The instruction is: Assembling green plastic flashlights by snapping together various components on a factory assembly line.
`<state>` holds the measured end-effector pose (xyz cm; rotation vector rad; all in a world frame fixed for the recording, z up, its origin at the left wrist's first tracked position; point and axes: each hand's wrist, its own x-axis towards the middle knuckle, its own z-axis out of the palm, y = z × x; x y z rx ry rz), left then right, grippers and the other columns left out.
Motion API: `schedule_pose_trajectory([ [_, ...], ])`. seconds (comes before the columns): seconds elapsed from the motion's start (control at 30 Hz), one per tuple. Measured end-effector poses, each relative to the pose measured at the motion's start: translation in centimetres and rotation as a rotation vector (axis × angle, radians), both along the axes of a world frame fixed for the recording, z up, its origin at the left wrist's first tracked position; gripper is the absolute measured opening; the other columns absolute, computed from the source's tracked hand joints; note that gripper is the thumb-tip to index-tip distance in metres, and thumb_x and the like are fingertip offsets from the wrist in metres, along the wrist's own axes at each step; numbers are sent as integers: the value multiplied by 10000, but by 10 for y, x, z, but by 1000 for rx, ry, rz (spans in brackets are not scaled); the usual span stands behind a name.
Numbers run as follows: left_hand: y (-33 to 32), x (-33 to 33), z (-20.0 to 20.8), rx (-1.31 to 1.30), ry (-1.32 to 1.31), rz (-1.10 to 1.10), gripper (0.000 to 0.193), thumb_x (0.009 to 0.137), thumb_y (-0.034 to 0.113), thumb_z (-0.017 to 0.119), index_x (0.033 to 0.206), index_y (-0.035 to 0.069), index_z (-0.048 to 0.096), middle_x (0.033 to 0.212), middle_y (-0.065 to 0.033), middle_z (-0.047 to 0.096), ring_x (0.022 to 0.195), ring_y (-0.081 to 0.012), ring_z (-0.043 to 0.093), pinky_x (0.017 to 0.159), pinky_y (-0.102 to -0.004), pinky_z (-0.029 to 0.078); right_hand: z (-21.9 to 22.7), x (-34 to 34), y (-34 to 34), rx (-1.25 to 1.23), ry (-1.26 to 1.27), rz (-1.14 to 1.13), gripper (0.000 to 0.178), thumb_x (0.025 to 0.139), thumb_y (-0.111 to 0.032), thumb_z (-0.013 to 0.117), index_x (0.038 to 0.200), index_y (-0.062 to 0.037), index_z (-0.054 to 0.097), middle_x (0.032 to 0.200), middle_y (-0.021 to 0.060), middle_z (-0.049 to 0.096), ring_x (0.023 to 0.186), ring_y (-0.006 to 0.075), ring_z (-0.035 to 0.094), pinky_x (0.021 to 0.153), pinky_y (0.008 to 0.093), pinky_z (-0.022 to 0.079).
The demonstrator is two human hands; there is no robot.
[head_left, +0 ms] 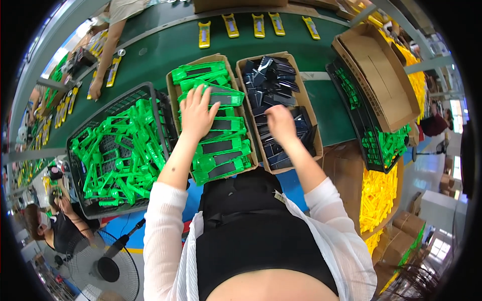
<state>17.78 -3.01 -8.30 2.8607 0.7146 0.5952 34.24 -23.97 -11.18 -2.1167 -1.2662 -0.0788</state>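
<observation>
My left hand (pixel 197 114) lies with fingers spread on a green plastic part (pixel 227 97) that has a dark panel set in it. Several more such parts are stacked beneath it in a cardboard box (pixel 172 93). To the right, a second cardboard box (pixel 318 136) holds a heap of dark, shiny flat plates (pixel 273 75). My right hand (pixel 281 124) is over that heap, its fingers curled together at the plates. Whatever is between those fingertips is hidden.
On the left stands a black crate (pixel 80 200) of green frames. Another crate (pixel 354 123), with a cardboard tray (pixel 371 70) on it, stands right. Yellow-and-green tools (pixel 204 35) lie along the green conveyor belt (pixel 165 42). Another person's arm (pixel 106 62) reaches in at far left, above a fan (pixel 108 269).
</observation>
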Motion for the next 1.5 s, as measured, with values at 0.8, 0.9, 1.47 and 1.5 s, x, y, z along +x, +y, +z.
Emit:
schedule_pose_trajectory([
  [0.8,144,-194,-87,-391,-292,1148,713,798,357,552,1288,-78,270,1233,-276,417,1146,-407,389,992,-462,288,-32,2,-36,181,913,-71,165,891,-123,490,1023,-40,436,681,35,530,427,62,433,356,195,349],
  [0.9,154,-210,-103,-942,-613,922,748,834,494,502,1328,-27,293,1287,-262,416,1202,-371,403,993,-394,329,-27,-14,-32,75,928,-12,121,882,-83,489,968,-1,466,698,62,564,416,70,438,367,200,361],
  [1.47,80,-226,59,-442,-250,356,285,613,58,587,886,115,645,904,-124,597,930,-318,542,832,-390,443,60,-70,2,-48,1127,180,131,817,-88,602,867,-48,488,646,33,572,403,46,421,360,181,312],
  [1.5,85,-233,59,-344,-383,436,305,614,17,572,899,107,631,885,-131,581,902,-314,549,786,-382,457,72,-75,13,-80,1137,192,134,811,-116,619,857,-54,510,633,10,550,417,40,403,363,187,287],
])
